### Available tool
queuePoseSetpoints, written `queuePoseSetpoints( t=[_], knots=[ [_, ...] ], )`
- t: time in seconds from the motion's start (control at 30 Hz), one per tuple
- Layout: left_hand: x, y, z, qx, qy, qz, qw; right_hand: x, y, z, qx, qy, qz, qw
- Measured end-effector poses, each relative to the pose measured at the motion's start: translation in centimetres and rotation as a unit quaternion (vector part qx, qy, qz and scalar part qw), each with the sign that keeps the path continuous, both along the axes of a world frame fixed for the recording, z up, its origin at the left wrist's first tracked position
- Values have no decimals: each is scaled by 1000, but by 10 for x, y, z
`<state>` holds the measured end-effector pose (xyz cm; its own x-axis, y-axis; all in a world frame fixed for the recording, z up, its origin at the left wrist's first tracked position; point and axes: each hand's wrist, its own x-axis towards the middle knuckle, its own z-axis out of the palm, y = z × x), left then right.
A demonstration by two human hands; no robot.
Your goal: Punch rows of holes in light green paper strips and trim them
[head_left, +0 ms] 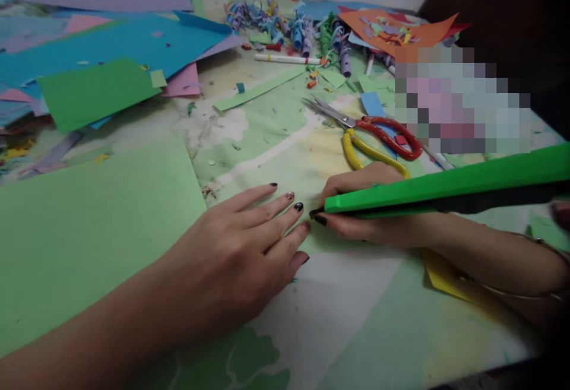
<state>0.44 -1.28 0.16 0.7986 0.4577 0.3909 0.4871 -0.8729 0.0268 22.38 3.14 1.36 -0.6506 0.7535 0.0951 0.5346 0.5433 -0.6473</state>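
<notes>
My left hand (pixel 249 241) lies palm down on the patterned tablecloth (pixel 329 295), its fingers stretched out and slightly apart. Close to its index fingertip, my right hand (pixel 356 224) is closed around the narrow front of a long green tool (pixel 436 185). This tool has a dark underside and a small black tip; its kind is unclear, and it runs out of view on the right. A tiny yellow bit shows by the tip. Behind my right hand lie scissors (pixel 350 121) with one red and one yellow handle, blades parted.
A light green sheet (pixel 98 230) lies under my left forearm. Coloured sheets (pixel 124 37) are piled at the back left. Curled paper rolls (pixel 298 31), a white marker (pixel 285 58) and an orange sheet (pixel 378 31) with scraps lie farther back. Yellow paper (pixel 445 280) sits under my right forearm.
</notes>
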Motion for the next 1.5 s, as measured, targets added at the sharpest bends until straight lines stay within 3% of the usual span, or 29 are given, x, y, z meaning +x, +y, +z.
queuePoseSetpoints(
  t=[0.1,0.27,0.43,0.57,1.03,1.3,1.5],
  knots=[
    [4,-3,1,23,-18,2,1000,3,3,8,-48,50,-12,998],
    [13,-17,3,76,-34,43,996,1,-3,22,-7,83,-87,993],
    [20,-31,2,124,-26,73,989,-3,-4,12,-2,19,-3,1000],
    [19,-31,2,105,-43,64,991,-2,5,2,-61,2,47,997],
    [14,-24,5,95,-31,54,994,-2,7,-1,-47,37,85,995],
    [13,-24,3,101,-44,62,992,-2,5,2,-56,20,74,995],
    [10,-26,3,80,-14,49,996,-4,3,-4,1,6,46,999]
  ],
)
